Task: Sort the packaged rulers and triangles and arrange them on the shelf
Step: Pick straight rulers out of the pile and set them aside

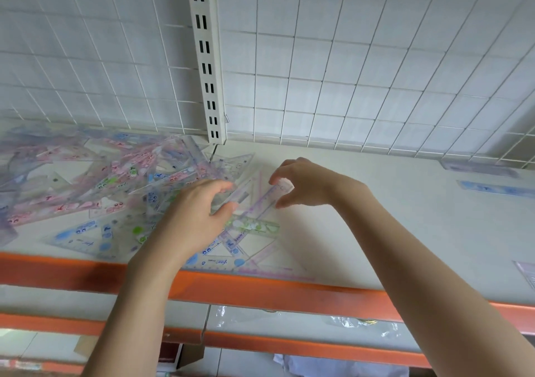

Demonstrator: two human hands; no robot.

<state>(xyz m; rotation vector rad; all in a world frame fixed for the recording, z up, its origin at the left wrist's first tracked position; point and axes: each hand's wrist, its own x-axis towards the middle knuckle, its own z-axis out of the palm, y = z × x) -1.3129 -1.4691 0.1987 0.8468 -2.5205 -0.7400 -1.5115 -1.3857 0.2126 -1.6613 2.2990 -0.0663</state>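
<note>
A jumbled pile of clear packaged rulers and triangles (86, 185) with pink, blue and green prints covers the left half of the white shelf (362, 231). My left hand (199, 214) curls its fingers around a clear ruler (241, 195) at the pile's right edge. My right hand (304, 184) pinches the upper end of a purple-marked ruler (265, 202) between thumb and fingers. Below them lie a green ruler (254, 226) and a blue-printed triangle (223, 258).
Separate rulers lie on the right of the shelf: a purple one (477, 169), a blue one (498, 188) and a purple piece at the right edge (528, 272). An orange rail (260, 289) fronts the shelf. A wire grid (347, 72) backs it. Plastic bags (347, 321) lie on the lower shelf.
</note>
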